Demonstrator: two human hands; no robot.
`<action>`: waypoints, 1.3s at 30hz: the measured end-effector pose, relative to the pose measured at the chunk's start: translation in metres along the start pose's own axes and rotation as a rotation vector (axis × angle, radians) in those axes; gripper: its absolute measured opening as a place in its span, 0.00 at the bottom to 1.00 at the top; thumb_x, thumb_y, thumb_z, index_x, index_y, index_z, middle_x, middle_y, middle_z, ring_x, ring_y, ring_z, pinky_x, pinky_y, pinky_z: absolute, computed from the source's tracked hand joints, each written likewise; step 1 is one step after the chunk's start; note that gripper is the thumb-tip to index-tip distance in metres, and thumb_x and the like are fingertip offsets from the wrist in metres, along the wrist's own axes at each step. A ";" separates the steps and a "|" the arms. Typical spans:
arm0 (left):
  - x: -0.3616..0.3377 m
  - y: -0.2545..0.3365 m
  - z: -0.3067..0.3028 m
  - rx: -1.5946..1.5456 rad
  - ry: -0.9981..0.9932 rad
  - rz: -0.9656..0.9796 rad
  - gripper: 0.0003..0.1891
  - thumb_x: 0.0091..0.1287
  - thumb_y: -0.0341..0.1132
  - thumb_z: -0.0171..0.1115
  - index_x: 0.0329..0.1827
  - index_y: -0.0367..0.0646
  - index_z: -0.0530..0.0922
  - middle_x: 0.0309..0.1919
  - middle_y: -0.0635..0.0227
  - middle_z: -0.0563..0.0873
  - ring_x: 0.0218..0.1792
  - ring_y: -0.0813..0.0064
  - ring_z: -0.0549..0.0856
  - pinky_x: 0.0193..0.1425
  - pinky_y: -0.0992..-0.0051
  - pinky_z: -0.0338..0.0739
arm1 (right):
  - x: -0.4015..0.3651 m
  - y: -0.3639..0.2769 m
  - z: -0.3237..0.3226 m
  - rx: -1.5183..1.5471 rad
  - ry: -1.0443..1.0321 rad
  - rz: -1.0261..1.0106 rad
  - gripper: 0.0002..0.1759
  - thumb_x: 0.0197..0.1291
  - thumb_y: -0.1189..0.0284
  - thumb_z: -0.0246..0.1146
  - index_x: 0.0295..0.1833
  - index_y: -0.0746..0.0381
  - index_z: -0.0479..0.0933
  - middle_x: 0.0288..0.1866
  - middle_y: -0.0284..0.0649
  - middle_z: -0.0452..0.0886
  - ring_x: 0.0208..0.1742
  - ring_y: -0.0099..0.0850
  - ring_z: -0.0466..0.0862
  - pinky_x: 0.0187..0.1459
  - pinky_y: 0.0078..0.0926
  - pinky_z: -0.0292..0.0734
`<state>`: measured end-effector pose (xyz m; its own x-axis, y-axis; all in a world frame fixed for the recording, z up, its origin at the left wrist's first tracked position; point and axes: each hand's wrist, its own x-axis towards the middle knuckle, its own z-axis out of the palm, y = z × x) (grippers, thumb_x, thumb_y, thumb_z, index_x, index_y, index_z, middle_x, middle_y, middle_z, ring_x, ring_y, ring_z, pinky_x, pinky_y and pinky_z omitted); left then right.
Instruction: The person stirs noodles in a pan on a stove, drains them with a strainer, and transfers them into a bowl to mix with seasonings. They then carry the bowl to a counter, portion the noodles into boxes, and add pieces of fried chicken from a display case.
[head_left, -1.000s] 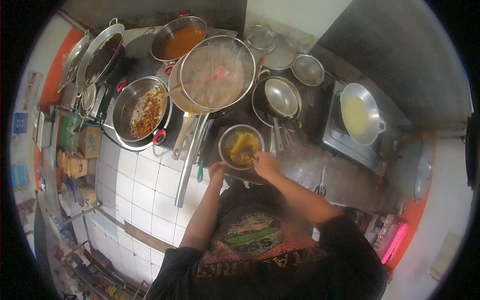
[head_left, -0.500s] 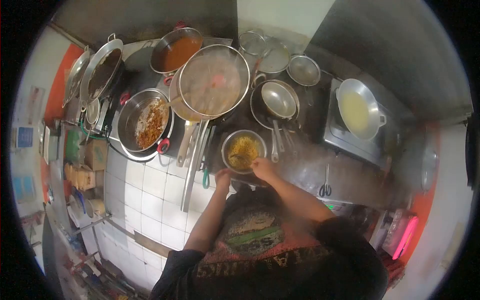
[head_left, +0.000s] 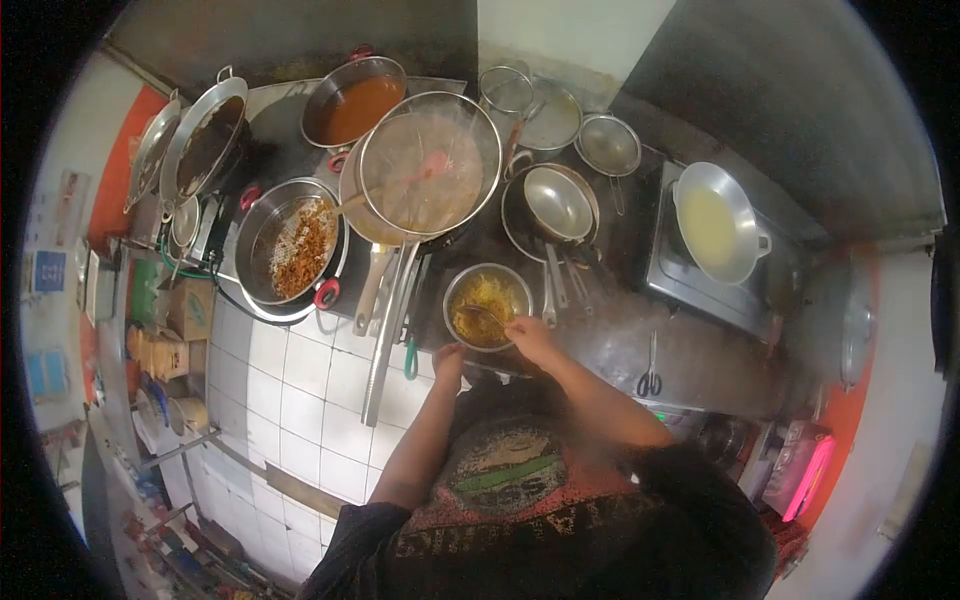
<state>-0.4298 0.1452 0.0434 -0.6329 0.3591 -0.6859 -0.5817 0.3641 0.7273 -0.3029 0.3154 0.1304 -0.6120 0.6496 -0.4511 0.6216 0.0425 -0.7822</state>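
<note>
A round steel bowl [head_left: 526, 283] stands on the dark counter right in front of me, with yellow, crumbly-looking food [head_left: 490, 290] inside. My right hand [head_left: 530, 336] is closed around the handle of a spoon [head_left: 478, 313], whose head rests in the food. Just off the bowl's lower left side, my left hand [head_left: 449, 362] has its fingers curled. Whether those fingers hold anything is too small to make out.
Left of the bowl sits a large strainer [head_left: 405, 245] over a pot, its long handle jutting toward me. A pot of browned bits [head_left: 303, 250] is farther left. At right, a wok of pale liquid [head_left: 712, 225] sits on a stove; scissors [head_left: 650, 380] lie nearer.
The spoon has moved within the food and its head now shows more plainly, toward the near side of the bowl. Both hands stay almost in place.
</note>
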 end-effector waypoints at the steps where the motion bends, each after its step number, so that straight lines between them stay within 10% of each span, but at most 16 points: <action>1: -0.003 0.004 0.000 0.027 -0.002 0.002 0.07 0.58 0.29 0.64 0.38 0.37 0.83 0.30 0.67 0.84 0.27 0.77 0.78 0.28 0.76 0.71 | -0.001 -0.002 0.001 -0.040 0.091 0.005 0.12 0.59 0.66 0.59 0.42 0.62 0.80 0.36 0.51 0.83 0.39 0.46 0.83 0.43 0.40 0.76; 6: 0.018 -0.018 -0.003 0.005 -0.080 0.007 0.08 0.56 0.28 0.63 0.38 0.38 0.83 0.32 0.66 0.85 0.30 0.77 0.79 0.32 0.76 0.72 | 0.021 0.012 0.024 -0.179 0.459 0.114 0.12 0.61 0.64 0.59 0.40 0.62 0.80 0.33 0.48 0.82 0.35 0.39 0.83 0.37 0.36 0.75; 9: 0.027 -0.026 -0.006 0.042 -0.066 0.063 0.08 0.56 0.28 0.64 0.38 0.37 0.83 0.33 0.66 0.85 0.32 0.76 0.80 0.34 0.76 0.73 | 0.017 -0.035 0.007 0.374 0.141 0.565 0.12 0.59 0.64 0.60 0.40 0.63 0.79 0.33 0.48 0.82 0.36 0.41 0.83 0.38 0.37 0.75; 12: 0.031 -0.035 -0.009 -0.009 -0.085 0.062 0.08 0.56 0.29 0.64 0.38 0.37 0.82 0.33 0.66 0.85 0.33 0.75 0.81 0.35 0.75 0.74 | 0.029 -0.021 0.004 0.321 -0.090 0.517 0.12 0.57 0.66 0.61 0.40 0.63 0.80 0.34 0.47 0.83 0.36 0.41 0.83 0.38 0.37 0.76; 15: 0.029 -0.045 -0.016 -0.091 -0.080 0.062 0.06 0.58 0.29 0.63 0.37 0.39 0.82 0.32 0.66 0.85 0.33 0.74 0.81 0.35 0.74 0.74 | 0.006 -0.020 -0.009 -0.208 -0.017 0.012 0.10 0.53 0.66 0.63 0.38 0.59 0.81 0.36 0.47 0.83 0.39 0.46 0.83 0.39 0.40 0.77; 28: 0.004 0.002 0.002 0.076 0.008 0.048 0.05 0.57 0.28 0.63 0.36 0.40 0.82 0.30 0.65 0.85 0.31 0.75 0.82 0.35 0.75 0.75 | 0.019 -0.029 0.008 -0.156 0.464 0.042 0.13 0.57 0.68 0.59 0.45 0.61 0.81 0.39 0.50 0.83 0.42 0.49 0.83 0.44 0.41 0.76; 35: 0.036 -0.031 -0.024 -0.134 -0.168 0.148 0.06 0.60 0.32 0.68 0.38 0.41 0.81 0.35 0.67 0.85 0.40 0.74 0.82 0.49 0.74 0.74 | 0.028 -0.033 -0.003 -0.319 -0.254 -0.212 0.16 0.54 0.68 0.62 0.49 0.58 0.80 0.43 0.46 0.83 0.46 0.45 0.82 0.48 0.38 0.77; 39: 0.039 -0.033 -0.023 -0.110 -0.018 0.141 0.06 0.60 0.31 0.67 0.37 0.40 0.81 0.35 0.67 0.85 0.40 0.74 0.82 0.49 0.74 0.74 | 0.030 -0.030 -0.024 -0.426 -0.248 -0.298 0.15 0.54 0.68 0.62 0.48 0.56 0.82 0.45 0.46 0.83 0.46 0.44 0.82 0.48 0.38 0.76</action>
<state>-0.4471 0.1280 -0.0070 -0.7037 0.4156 -0.5763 -0.5405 0.2133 0.8138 -0.3284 0.3517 0.1507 -0.8553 0.3672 -0.3655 0.5154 0.5316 -0.6721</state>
